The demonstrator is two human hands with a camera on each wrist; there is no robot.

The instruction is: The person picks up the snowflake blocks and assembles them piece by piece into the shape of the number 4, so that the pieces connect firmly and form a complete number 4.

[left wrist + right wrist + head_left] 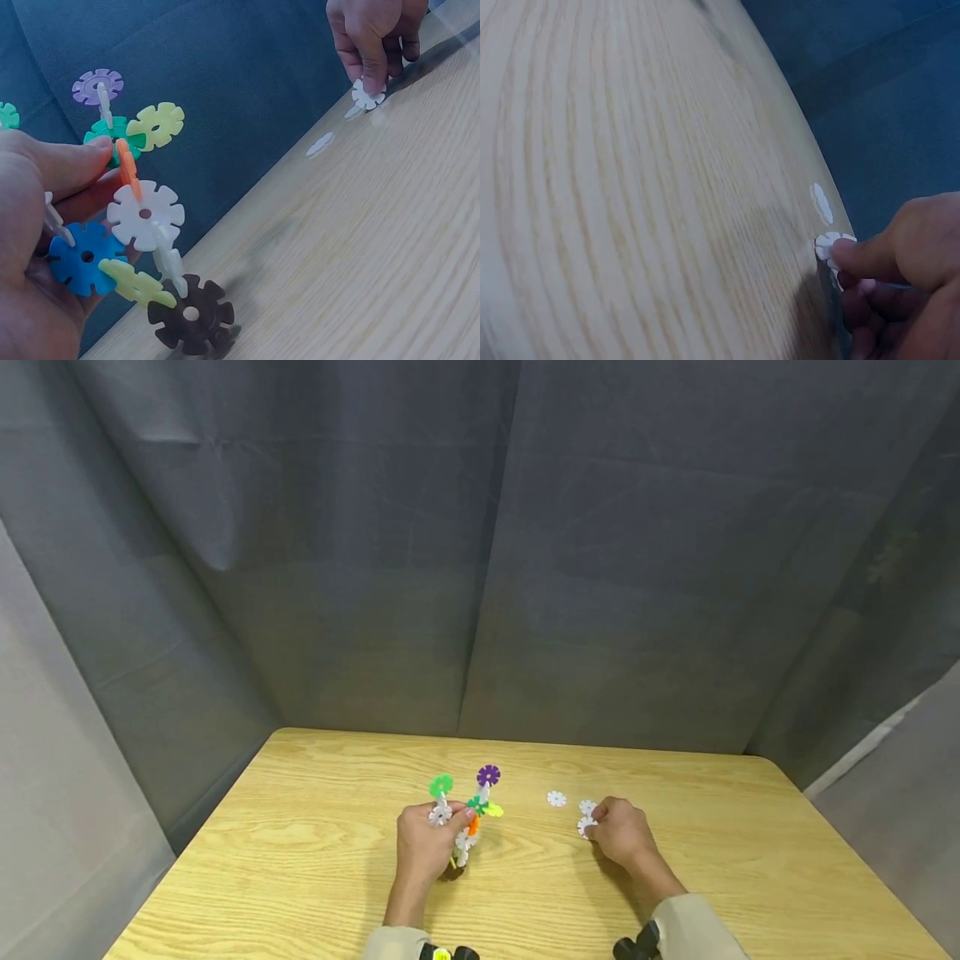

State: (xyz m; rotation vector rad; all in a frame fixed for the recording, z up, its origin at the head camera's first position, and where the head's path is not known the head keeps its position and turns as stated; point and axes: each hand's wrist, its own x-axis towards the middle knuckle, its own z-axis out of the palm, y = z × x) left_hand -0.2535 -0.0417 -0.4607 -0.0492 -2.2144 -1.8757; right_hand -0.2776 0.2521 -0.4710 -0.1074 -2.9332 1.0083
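Observation:
My left hand (429,839) grips a branching build of slotted plastic discs, thumb against its teal-green disc (114,141). In the left wrist view a dark brown disc (191,315) forms its lower end, with blue (86,259), white (145,215), orange (128,168) and pale yellow discs (156,126) joined above. Purple (488,775) and green discs (441,785) top the two branches. Farther right, my right hand (624,833) pinches a white slotted disc (828,245) between thumb and fingers, close over the table. Part of that disc is hidden by the thumb.
One loose white disc (556,798) lies between the hands, toward the back. Another white disc (588,807) lies just beyond the right fingertips. The wooden table (315,860) ends at a dark grey curtain (375,568) behind, with light panels at both sides.

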